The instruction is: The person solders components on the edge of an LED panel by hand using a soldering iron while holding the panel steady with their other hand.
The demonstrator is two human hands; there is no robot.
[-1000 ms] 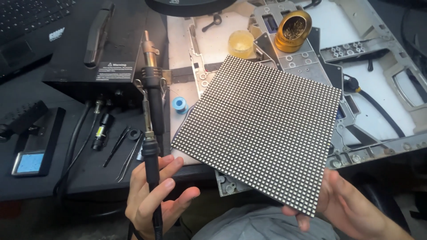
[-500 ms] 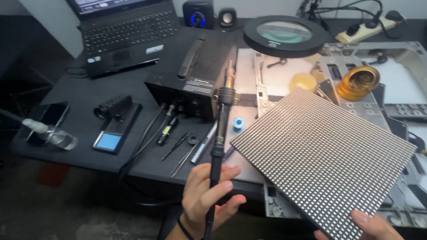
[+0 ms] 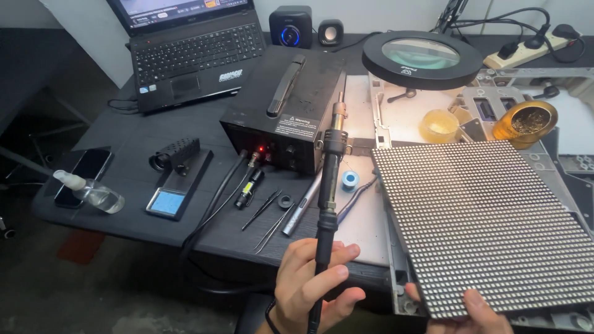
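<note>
My left hand grips the black handle of a hot-air wand, which points up and away with its metal nozzle near the black rework station. My right hand holds the near edge of a square LED matrix panel, thumb on top. The panel lies nearly flat over a metal frame on the right of the desk.
A laptop, speakers and a round magnifier lamp stand at the back. A phone, spray bottle, iron stand, tweezers, solder spool, flux jar and brass tip cleaner lie about.
The view has swung left and back, showing more of the desk. The panel has dropped from a tilted hold to nearly flat on the frame. The wand stays in my left hand.
</note>
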